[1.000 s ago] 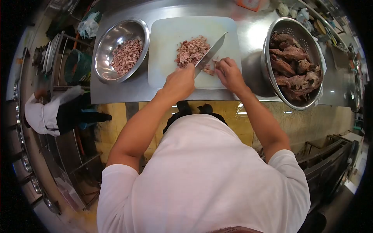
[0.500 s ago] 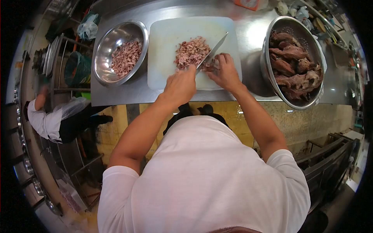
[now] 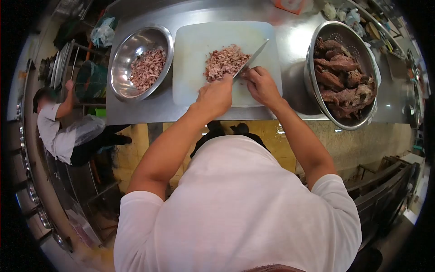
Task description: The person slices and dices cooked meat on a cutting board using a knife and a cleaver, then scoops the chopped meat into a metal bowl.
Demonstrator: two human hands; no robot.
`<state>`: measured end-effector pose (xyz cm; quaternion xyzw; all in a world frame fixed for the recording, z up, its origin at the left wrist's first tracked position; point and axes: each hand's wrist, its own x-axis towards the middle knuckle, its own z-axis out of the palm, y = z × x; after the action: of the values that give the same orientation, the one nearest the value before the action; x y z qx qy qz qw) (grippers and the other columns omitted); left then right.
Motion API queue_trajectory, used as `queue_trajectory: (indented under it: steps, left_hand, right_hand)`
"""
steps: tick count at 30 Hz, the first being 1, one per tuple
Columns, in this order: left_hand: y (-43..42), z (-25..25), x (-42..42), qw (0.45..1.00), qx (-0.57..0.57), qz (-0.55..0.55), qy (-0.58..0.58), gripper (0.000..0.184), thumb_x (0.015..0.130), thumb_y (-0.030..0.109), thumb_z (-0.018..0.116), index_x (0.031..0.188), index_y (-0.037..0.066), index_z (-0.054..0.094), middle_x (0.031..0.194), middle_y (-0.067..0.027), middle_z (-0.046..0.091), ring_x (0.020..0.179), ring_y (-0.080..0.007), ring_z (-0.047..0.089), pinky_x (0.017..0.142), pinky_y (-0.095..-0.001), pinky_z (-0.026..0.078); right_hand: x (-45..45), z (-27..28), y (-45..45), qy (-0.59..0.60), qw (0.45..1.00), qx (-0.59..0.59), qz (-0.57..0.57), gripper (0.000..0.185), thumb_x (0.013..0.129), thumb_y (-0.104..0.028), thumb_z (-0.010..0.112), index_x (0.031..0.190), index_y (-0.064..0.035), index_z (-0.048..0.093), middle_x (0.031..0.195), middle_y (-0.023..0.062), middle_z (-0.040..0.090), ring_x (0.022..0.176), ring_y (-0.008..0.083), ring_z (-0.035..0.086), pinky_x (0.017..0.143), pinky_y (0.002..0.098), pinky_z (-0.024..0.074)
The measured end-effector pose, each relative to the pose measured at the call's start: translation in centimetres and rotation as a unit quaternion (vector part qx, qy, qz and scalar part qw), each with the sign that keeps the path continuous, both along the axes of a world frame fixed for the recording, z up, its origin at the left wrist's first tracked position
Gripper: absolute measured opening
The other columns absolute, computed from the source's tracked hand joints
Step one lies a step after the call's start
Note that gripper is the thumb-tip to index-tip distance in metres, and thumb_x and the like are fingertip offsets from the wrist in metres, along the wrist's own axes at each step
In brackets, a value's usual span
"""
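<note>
My left hand [image 3: 215, 96] is wrapped round the handle of a knife [image 3: 252, 58], whose blade slants up to the right over a white cutting board [image 3: 190, 50]. Chopped meat [image 3: 223, 62] lies in a heap just left of the blade. On the blade's right side, my right hand [image 3: 263, 85] has its fingers curled and pressed together on a small bit of meat [image 3: 245, 71], mostly covered by the fingertips. A steel bowl [image 3: 121, 61] left of the board holds more chopped meat. To the right, large cooked meat pieces [image 3: 342, 81] fill a steel colander [image 3: 310, 72].
The board and bowls stand on a steel table [image 3: 294, 50]. An orange and white item [image 3: 290, 4] lies at the far edge. At the left, another person [image 3: 59, 129] in a white shirt is beside a metal rack and a green bin [image 3: 90, 81].
The knife and my right hand have shifted slightly, and the meat piece by my right fingers now shows less. The other person has straightened somewhat and raised an arm toward the rack.
</note>
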<state>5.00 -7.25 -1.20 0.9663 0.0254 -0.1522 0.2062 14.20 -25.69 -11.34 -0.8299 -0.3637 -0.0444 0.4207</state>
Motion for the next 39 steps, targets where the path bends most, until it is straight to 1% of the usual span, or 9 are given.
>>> queue_trajectory:
  steps: [3,11,15,18,21,26,32,36,39]
  left_hand:
    - [-0.5,3.3,-0.8,0.999,0.031,-0.010,0.029,0.020,0.092,0.003,0.050,0.110,-0.005,0.049,0.093,-0.0335,0.069,0.094,-0.0515,0.068,0.084,-0.0596,0.052]
    - [-0.7,-0.2,2.5,1.000,-0.012,0.007,-0.005,0.022,0.092,0.003,0.052,0.112,-0.004,0.049,0.099,-0.0320,0.069,0.096,-0.0504,0.068,0.085,-0.0583,0.052]
    - [-1.0,5.2,0.1,0.997,0.026,-0.016,0.067,0.023,0.092,0.004,0.053,0.114,-0.003,0.050,0.100,-0.0320,0.069,0.096,-0.0498,0.068,0.085,-0.0587,0.052]
    - [-1.3,0.0,-0.2,0.999,0.042,-0.005,0.031,0.024,0.091,0.004,0.054,0.114,-0.002,0.050,0.100,-0.0323,0.069,0.098,-0.0493,0.068,0.086,-0.0581,0.052]
    - [-1.4,-0.9,2.2,1.000,0.000,0.010,-0.013,0.024,0.090,0.002,0.055,0.113,-0.003,0.050,0.099,-0.0330,0.069,0.098,-0.0491,0.068,0.088,-0.0578,0.052]
    - [-1.1,3.5,0.6,0.999,0.030,-0.017,0.036,0.023,0.091,0.003,0.054,0.113,-0.005,0.050,0.098,-0.0333,0.069,0.096,-0.0500,0.068,0.086,-0.0579,0.052]
    - [-1.5,0.0,3.0,1.000,-0.013,-0.011,-0.006,0.022,0.093,0.004,0.053,0.113,-0.005,0.050,0.098,-0.0342,0.069,0.096,-0.0496,0.068,0.085,-0.0576,0.051]
    - [-1.5,4.0,1.3,0.999,0.010,-0.021,0.048,0.019,0.096,0.007,0.051,0.111,-0.005,0.050,0.096,-0.0345,0.069,0.094,-0.0491,0.069,0.084,-0.0584,0.050]
    - [-2.3,-0.2,0.5,0.999,0.047,-0.023,-0.001,0.020,0.098,0.010,0.051,0.111,-0.006,0.050,0.096,-0.0339,0.069,0.094,-0.0485,0.069,0.084,-0.0580,0.051]
  right_hand:
    - [0.1,0.0,-0.1,0.002,1.000,-0.017,0.003,0.025,0.082,-0.001,0.069,0.107,-0.0069,0.068,0.101,0.0153,0.064,0.099,0.0396,0.061,0.087,0.0481,0.0517]
    - [0.4,-0.7,0.2,0.016,1.000,-0.020,-0.001,0.025,0.082,-0.001,0.070,0.106,-0.0068,0.068,0.101,0.0147,0.065,0.100,0.0385,0.062,0.087,0.0475,0.0524]
    - [0.1,-0.7,-0.3,0.041,0.999,-0.019,-0.031,0.022,0.082,-0.002,0.070,0.103,-0.0058,0.066,0.100,0.0151,0.065,0.100,0.0390,0.062,0.086,0.0476,0.0526]
    - [-0.5,-1.1,-0.1,0.044,0.998,-0.014,-0.036,0.020,0.082,-0.001,0.070,0.101,-0.0050,0.065,0.100,0.0156,0.064,0.099,0.0397,0.062,0.085,0.0482,0.0526]
    - [-0.5,-0.5,-0.1,0.025,0.999,0.006,-0.043,0.018,0.083,-0.001,0.069,0.099,-0.0044,0.064,0.098,0.0163,0.064,0.097,0.0403,0.061,0.083,0.0487,0.0521]
    - [-0.8,0.7,-0.8,0.103,0.993,0.009,-0.061,0.015,0.084,-0.001,0.067,0.097,-0.0041,0.063,0.095,0.0170,0.062,0.094,0.0403,0.061,0.081,0.0485,0.0513]
    - [-0.1,-0.7,-0.7,0.023,0.999,0.018,-0.025,0.010,0.083,0.000,0.067,0.092,-0.0039,0.063,0.091,0.0162,0.062,0.091,0.0396,0.061,0.079,0.0477,0.0516]
    - [0.0,-0.7,-0.6,0.023,0.999,0.018,-0.039,0.008,0.083,-0.001,0.067,0.090,-0.0040,0.065,0.090,0.0155,0.062,0.089,0.0390,0.061,0.078,0.0473,0.0514]
    - [-0.6,-1.1,-0.7,0.029,0.998,0.030,-0.048,0.008,0.083,-0.001,0.068,0.090,-0.0037,0.065,0.090,0.0158,0.062,0.089,0.0392,0.061,0.078,0.0477,0.0513]
